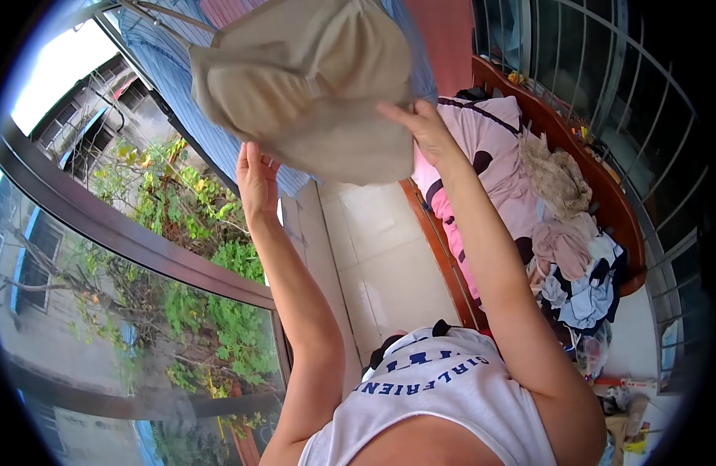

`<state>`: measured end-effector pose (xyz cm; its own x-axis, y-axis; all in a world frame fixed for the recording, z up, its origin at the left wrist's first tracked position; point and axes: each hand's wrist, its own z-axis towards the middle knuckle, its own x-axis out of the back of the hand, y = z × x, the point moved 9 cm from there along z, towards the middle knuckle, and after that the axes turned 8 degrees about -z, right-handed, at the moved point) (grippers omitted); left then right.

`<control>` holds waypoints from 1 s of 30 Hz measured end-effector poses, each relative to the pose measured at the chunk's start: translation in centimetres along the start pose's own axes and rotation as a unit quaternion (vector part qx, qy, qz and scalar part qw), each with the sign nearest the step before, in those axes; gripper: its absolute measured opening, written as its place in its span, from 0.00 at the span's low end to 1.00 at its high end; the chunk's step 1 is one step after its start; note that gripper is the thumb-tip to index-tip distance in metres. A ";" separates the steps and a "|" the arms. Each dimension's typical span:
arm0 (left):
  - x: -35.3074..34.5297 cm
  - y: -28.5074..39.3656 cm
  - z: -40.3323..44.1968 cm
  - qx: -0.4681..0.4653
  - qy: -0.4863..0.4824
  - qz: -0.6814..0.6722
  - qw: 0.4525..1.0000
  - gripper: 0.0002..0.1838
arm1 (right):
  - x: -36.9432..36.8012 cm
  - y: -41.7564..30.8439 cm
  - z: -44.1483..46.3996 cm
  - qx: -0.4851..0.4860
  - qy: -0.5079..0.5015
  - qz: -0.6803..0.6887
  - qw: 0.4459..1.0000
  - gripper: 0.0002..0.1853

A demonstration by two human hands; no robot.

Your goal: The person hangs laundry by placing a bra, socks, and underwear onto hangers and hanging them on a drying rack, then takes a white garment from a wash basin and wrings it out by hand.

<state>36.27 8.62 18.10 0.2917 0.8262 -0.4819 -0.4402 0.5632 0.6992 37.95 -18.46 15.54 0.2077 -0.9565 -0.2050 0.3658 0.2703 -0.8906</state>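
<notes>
A big bed (632,241) is on the right, with a heap of clothes (583,291). The tan top (327,136) is up high in front, maybe spread at the sides so it hangs flat. The right hand (429,130) pinches its edge, thumb in front. The left hand (257,180) has its fingers close together at the other edge; I cannot tell if they pinch.

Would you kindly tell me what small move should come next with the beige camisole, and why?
I would probably ease the right hand gently outward to smooth the beige camisole: its thumb lies across the fabric near one side, the left hand has its fingertips at the opposite edge, and the lower edge between them looks curved.
</notes>
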 end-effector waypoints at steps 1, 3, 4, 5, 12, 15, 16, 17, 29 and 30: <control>-0.1 -0.7 -0.6 0.015 0.026 0.017 0.999 0.15 | -0.4 0.7 -0.2 0.006 -0.015 -0.045 0.999 0.23; 0.4 -1.7 -1.5 0.038 0.050 0.103 0.993 0.14 | -0.1 1.7 -1.0 -0.022 -0.023 -0.025 0.999 0.23; 0.3 -1.9 -1.8 0.042 0.050 0.135 0.989 0.14 | -0.1 2.0 -1.5 -0.033 -0.024 -0.019 0.999 0.21; 0.2 -2.1 -2.2 0.043 0.051 0.135 0.989 0.14 | -0.1 2.3 -2.0 -0.045 -0.026 -0.012 0.999 0.19; 0.1 -2.8 -4.8 -0.020 0.103 0.025 0.994 0.16 | 0.6 3.0 -5.6 -0.055 0.020 0.006 0.998 0.16; 2.8 -5.2 -7.5 0.026 0.210 0.000 0.977 0.18 | 1.4 5.9 -7.5 -0.069 0.052 -0.001 0.996 0.19; 4.0 -6.1 -8.5 0.038 0.204 -0.002 0.978 0.18 | 1.5 6.3 -8.5 -0.052 0.070 0.037 0.996 0.17; 5.9 -7.5 -9.7 0.057 0.221 0.008 0.974 0.19 | 1.4 5.4 -10.3 -0.044 0.099 -0.003 0.994 0.16; -13.9 -26.3 -38.0 0.501 -0.042 0.037 0.864 0.12 | 7.5 9.0 -41.3 -0.181 0.283 -0.190 0.922 0.17; -15.5 -27.6 -40.9 0.525 -0.058 0.051 0.848 0.13 | 8.9 7.9 -44.7 -0.197 0.292 -0.193 0.916 0.17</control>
<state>9.17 -20.09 -15.31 0.4065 0.8322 -0.3772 0.5115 0.1348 0.8486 2.11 -29.71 -11.42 -0.4314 -0.8989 0.0763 -0.0692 -0.0513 -0.9963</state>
